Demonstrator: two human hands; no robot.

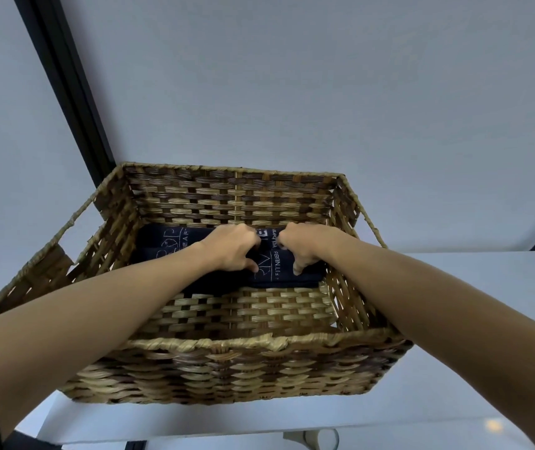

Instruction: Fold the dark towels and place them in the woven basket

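Gripping folded dark towel (274,271) | left hand (232,246), right hand (302,246) curled | inside basket (233,344)

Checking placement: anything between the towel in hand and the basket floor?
Nothing visible blocks it. Left hand and right hand grip the folded dark towel, already inside the woven basket at its far side, beside another dark towel.

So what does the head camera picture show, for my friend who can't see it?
Two bare hands, left hand and right hand, grip a folded dark towel with white lettering, lying at the far end inside a woven basket. The basket stands on a white table.
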